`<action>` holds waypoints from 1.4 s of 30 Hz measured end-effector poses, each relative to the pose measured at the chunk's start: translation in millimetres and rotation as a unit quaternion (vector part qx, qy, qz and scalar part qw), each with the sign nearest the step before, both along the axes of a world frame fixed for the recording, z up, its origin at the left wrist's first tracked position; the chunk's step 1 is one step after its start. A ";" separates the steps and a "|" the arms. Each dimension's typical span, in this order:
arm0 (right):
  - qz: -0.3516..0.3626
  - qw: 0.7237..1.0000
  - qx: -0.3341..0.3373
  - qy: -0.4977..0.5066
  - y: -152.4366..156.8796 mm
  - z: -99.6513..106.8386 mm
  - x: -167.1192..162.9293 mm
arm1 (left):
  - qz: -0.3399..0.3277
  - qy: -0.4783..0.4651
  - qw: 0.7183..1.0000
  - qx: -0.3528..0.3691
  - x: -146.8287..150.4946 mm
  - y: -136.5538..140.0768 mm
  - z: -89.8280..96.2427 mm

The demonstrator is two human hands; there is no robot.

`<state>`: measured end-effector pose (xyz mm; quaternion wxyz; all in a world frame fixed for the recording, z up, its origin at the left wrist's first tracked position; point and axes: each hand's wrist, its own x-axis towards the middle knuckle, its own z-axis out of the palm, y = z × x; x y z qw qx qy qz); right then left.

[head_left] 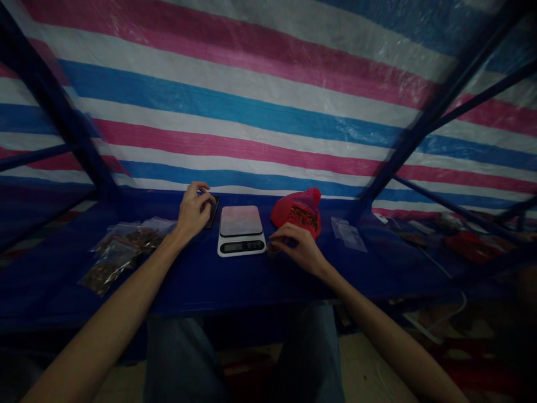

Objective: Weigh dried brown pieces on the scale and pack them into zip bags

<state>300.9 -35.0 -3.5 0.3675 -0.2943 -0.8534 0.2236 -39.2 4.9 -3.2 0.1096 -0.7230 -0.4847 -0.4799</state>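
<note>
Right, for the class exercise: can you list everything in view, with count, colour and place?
Striped sheet: one visible expanse, pink, blue and white, behind the table
Frame bars: several, dark blue, both sides
Table: one, blue, before the person
Scale: one, white and grey, table centre
Filled clear bags: at least three, brownish contents, table left
Dark flat object: one, by the left hand
Red bag: one, brown contents, right of scale
Clear bags, seemingly empty: at least two, right of red bag
White cord: at least one, far right
Other items, far right and below: too dim to count
Jeans legs: two, blue, below table
Left hand, right hand: one each, bare, flanking scale
</note>
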 end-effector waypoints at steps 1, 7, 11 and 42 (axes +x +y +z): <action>-0.003 1.000 0.002 -0.006 -0.6 1.3 -0.5 | -0.002 0.000 1.000 -0.001 0.2 -0.1 -0.1; -0.063 0.996 0.057 -0.013 18.0 34.8 20.8 | 0.008 0.002 1.000 -0.011 -1.5 1.7 -2.2; -0.187 0.975 0.066 -0.105 75.5 59.7 59.1 | 0.005 0.003 1.000 -0.017 -2.5 4.5 -4.7; -0.214 0.906 0.009 -0.365 141.7 -10.1 54.1 | 0.020 0.018 0.987 -0.162 0.9 -5.4 -1.4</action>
